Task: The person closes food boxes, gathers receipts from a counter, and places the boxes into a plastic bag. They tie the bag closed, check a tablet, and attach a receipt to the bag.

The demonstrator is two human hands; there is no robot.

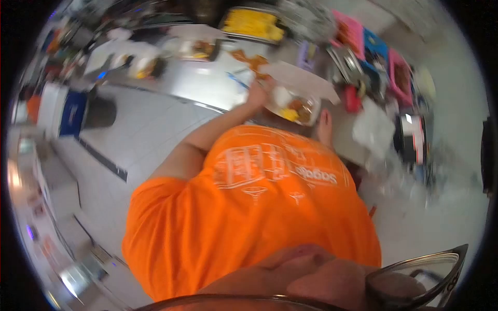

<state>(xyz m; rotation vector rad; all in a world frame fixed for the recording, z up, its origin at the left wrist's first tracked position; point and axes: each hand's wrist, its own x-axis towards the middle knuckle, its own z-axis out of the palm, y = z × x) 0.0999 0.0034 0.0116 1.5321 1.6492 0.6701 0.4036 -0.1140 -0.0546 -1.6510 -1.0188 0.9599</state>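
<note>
In front of my body, a white takeout box point(315, 118) lies with its lid point(303, 78) raised at the far side. White rice point(281, 95), a yellow food point(288, 114) and a brown food point(302, 109) fill its compartments. At the box's left edge my left hand point(258, 93) is closed, its fingers blurred. My right hand point(325, 127) is against the right side, partly hidden by the orange shirt, with a fingertip showing. An orange cloth point(251, 59) lies beyond my left hand, and a thin blue item point(237, 79) is beside it.
More open takeout boxes point(199, 49) stand along the steel counter point(179, 78) to the left. A tray of yellow food point(252, 25) is at the back. Pink baskets point(399, 76), a blue basket point(375, 44) and plastic bags point(373, 127) crowd the right side. A grey bin point(101, 112) stands on the floor.
</note>
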